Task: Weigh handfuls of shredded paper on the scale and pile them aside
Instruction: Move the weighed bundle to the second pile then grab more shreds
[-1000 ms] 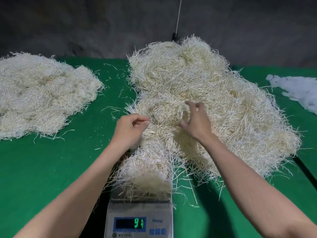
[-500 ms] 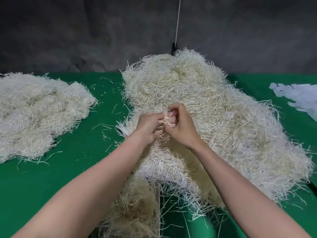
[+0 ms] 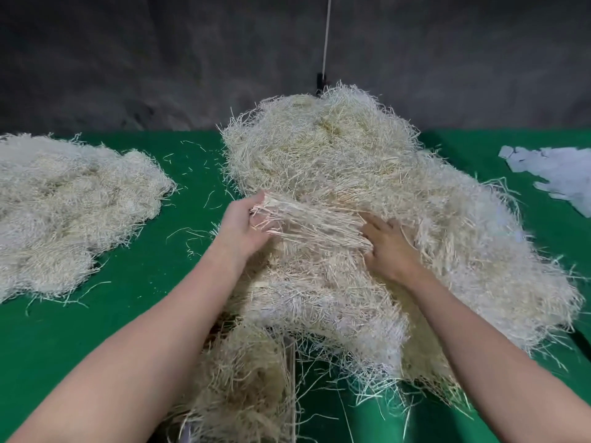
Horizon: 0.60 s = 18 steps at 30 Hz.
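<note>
1. Spilling is the nearest risk. The near mound (image 3: 243, 385) of shredded paper, at the near edge of the green surface (image 3: 121, 314), touches the overhanging fringe of the main heap (image 3: 351, 161). Strands bridging the two could falsify a reading. The scale is not visible; it may sit buried under that mound, and no display shows.
2. The left hand (image 3: 244, 225) curls round one end of a bundle (image 3: 307, 219) of strands stretched across the main heap at the middle of the surface. The strands tangle, so a pull could drag up far more than a handful, or part the bundle and scatter it.
3. The right hand (image 3: 388, 247) lies on the heap at the bundle's other end with its fingers spread. Paper hides the thumb, so it cannot be told whether it pinches any strands.
4. The left pile (image 3: 64, 212) runs past the left edge and is cut off. Carried strands may drop short among the loose ones lying between it and the heap.
5. White scraps (image 3: 556, 177) near the far right corner are too blurred to identify.
</note>
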### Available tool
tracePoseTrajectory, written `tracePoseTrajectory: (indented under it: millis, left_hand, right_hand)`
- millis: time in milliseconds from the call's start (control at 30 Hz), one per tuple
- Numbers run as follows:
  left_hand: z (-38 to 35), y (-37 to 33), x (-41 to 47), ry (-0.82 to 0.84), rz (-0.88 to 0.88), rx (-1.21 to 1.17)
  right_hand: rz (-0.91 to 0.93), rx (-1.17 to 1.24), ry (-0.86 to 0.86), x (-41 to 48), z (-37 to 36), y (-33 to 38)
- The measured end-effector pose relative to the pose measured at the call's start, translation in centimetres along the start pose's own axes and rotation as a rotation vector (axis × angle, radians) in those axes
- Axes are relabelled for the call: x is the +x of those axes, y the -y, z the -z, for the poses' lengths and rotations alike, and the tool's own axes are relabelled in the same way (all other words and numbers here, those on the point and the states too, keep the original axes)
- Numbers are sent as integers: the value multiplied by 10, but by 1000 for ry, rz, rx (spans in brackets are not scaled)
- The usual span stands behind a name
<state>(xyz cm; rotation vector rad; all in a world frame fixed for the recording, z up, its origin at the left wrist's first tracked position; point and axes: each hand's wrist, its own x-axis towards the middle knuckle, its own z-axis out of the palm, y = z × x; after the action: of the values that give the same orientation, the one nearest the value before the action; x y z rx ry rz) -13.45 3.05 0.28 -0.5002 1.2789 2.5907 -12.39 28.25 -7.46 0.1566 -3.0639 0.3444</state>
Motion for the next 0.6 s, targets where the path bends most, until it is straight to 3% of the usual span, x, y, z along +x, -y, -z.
tracePoseTrajectory:
  millis: [100,233,333,433,533,600]
  left_hand:
    - [12,-8,2,2,-40,14]
    - [27,-13,7,12,-87,118]
    - [33,-12,6,-20,-71,138]
    - [32,-11,5,93,-17,-54]
    - [14,-7,-4,200,12,-227]
    - [3,-12,-9,223,5,-243]
  right_hand:
    - [6,-29,8,-7,1,-5]
    - [54,104,76,-19,12,0]
    - [180,348,-124,-22,36,25]
    - [153,542,-384,-13,48,60]
    - [100,560,-256,2,40,104]
    - [171,319,-97,10,21,118]
